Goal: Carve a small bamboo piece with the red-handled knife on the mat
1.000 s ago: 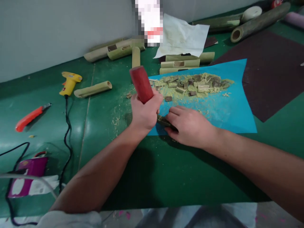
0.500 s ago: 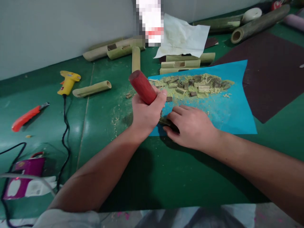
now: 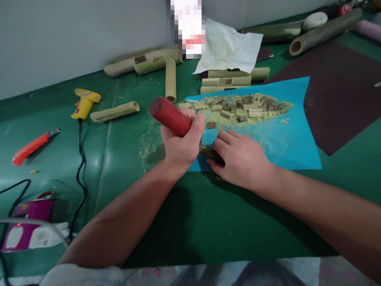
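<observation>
Purple packet (image 3: pixel 38 208): at the near left corner of the green desk (image 3: pixel 238 230), a pale cable across it
Orange cutter (image 3: pixel 32 149): flat on the desk, tip pointing away
Yellow glue gun (image 3: pixel 86 102): on its side, black cord trailing toward the near edge, bamboo tube (image 3: pixel 116 112) just right of it
Red handle (image 3: pixel 171 116): tilted, upper end to the left, lower end hidden by the left hand (image 3: pixel 183 145)
Left fingers: wrapped around the red handle
Dark bamboo piece (image 3: pixel 208 151): between the hands, at the near edge of the blue sheet (image 3: pixel 291 147)
Right hand (image 3: pixel 242 159): thumb and fingers clamped on the dark bamboo piece
Chips and shavings (image 3: pixel 254 111): heaped on the blue sheet beyond the hands
Brown sheet (image 3: pixel 333 99): at the far right, beside the blue one
</observation>
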A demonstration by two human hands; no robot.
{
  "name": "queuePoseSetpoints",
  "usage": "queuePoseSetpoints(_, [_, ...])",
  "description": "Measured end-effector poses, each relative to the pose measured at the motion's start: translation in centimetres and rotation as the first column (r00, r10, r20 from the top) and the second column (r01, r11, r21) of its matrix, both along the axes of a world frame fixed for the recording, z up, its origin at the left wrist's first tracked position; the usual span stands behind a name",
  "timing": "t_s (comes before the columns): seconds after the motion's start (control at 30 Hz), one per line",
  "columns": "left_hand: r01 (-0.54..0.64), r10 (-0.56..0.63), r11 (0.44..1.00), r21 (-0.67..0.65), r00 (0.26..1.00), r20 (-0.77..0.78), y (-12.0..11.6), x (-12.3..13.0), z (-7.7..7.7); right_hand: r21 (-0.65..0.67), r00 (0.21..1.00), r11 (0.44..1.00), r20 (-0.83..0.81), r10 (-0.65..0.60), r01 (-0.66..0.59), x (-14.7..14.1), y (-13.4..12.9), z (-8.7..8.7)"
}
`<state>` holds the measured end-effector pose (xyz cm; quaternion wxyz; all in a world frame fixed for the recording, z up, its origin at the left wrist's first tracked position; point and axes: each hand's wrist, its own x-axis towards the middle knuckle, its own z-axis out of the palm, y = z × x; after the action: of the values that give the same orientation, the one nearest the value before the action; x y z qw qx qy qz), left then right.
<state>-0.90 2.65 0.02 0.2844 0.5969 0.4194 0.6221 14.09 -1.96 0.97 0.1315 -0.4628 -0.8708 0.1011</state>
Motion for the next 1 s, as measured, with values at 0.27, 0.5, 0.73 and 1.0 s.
queuePoseSetpoints(0.27, [-0.002, 0.0, 0.999, -0.043, 0.999, -0.032, -0.43, 0.13, 0.22, -0.027, 1.0, 0.999, -0.02, -0.019, 0.019, 0.07, 0.07, 0.02])
queuePoseSetpoints(0.5, [0.015, -0.013, 1.0, 0.018, 0.993, -0.114, -0.41, -0.14, 0.13, -0.032, 1.0, 0.999, -0.023, -0.022, 0.021, 0.1, 0.05, 0.01])
queuePoseSetpoints(0.73, [0.0, 0.005, 0.998, 0.059, 0.997, -0.081, -0.14, -0.27, -0.51, -0.041, 1.0, 0.999, -0.021, -0.015, 0.014, 0.01, 0.11, 0.2])
queuePoseSetpoints(1.0, [0.041, -0.04, 0.999, 0.016, 0.997, -0.069, 0.16, -0.24, -0.52, -0.059, 0.999, 0.998, -0.021, -0.03, 0.029, 0.02, 0.19, 0.2])
